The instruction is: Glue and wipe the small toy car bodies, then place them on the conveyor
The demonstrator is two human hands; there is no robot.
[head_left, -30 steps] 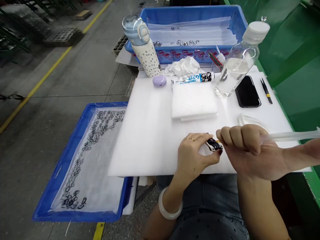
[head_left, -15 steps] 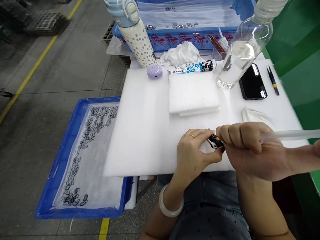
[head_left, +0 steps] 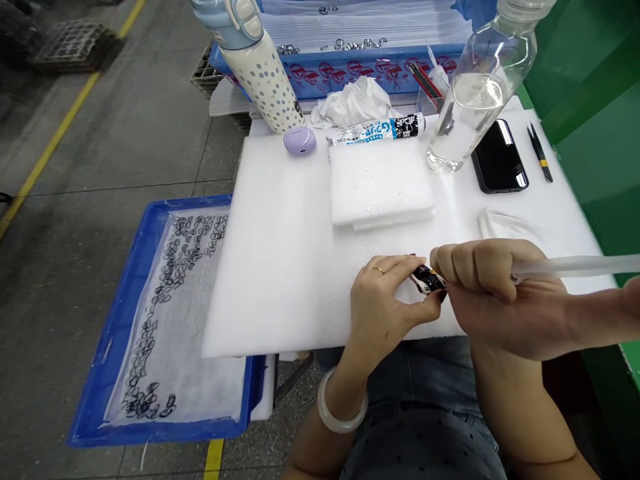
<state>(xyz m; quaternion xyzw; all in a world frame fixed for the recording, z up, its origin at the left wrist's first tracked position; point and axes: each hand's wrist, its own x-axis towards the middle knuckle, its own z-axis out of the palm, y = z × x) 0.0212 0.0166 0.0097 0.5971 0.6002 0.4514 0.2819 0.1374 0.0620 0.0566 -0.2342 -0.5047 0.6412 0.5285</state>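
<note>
My left hand (head_left: 385,307) pinches a small black and white part (head_left: 426,280) between thumb and fingers, just above the white foam board (head_left: 290,253). A ring shows on one finger and a pale bangle (head_left: 340,413) on the wrist. My right hand (head_left: 495,293) is closed in a fist around a long translucent tube (head_left: 575,265) that runs off to the right. The tube's tip meets the small part, and both hands touch there.
A blue tray (head_left: 115,333) of several small black rings sits at the left. On the board: foam pad (head_left: 380,183), glue tube (head_left: 375,131), lilac case (head_left: 300,141), dotted flask (head_left: 260,67), water bottle (head_left: 475,100), phone (head_left: 497,167), tweezers (head_left: 540,153). Another blue bin (head_left: 350,70) stands behind.
The view has shifted slightly down and to the right. Both hands stay together at the small part, with hardly any movement.
</note>
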